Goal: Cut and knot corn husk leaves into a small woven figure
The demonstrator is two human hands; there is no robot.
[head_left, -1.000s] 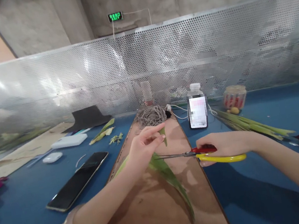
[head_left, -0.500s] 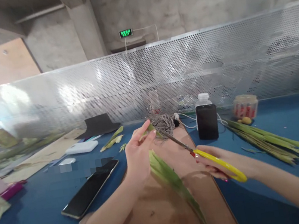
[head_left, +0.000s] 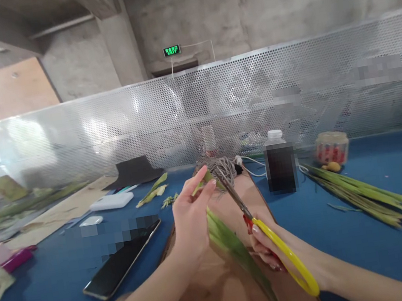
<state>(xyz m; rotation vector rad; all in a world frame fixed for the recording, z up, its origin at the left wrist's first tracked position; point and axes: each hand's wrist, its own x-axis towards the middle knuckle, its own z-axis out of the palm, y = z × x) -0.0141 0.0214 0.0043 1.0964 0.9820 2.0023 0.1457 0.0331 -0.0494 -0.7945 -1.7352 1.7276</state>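
My left hand [head_left: 192,218] pinches a long green leaf [head_left: 234,244] between thumb and fingers. The leaf's short end shows at the fingertips; its long part hangs below the hand and curves toward me over a brown board [head_left: 224,294]. My right hand [head_left: 273,246] is closed round the yellow and red handles of a pair of scissors [head_left: 288,253]. The blades point up and away, with their tips close to the leaf end at my left fingertips. Whether the blades touch the leaf, I cannot tell. Behind the fingertips lies a heap of grey cord [head_left: 229,169].
A black phone [head_left: 127,261] lies to the left on the blue table. On the right are a dark-fronted bottle [head_left: 279,163], a jar [head_left: 332,147] and a bundle of green stalks [head_left: 356,192]. A perforated metal screen [head_left: 234,94] stands behind.
My right hand has moved left and toward me, turning the scissors steeper so the blades point more upward. My left hand still holds the leaf in nearly the same place.
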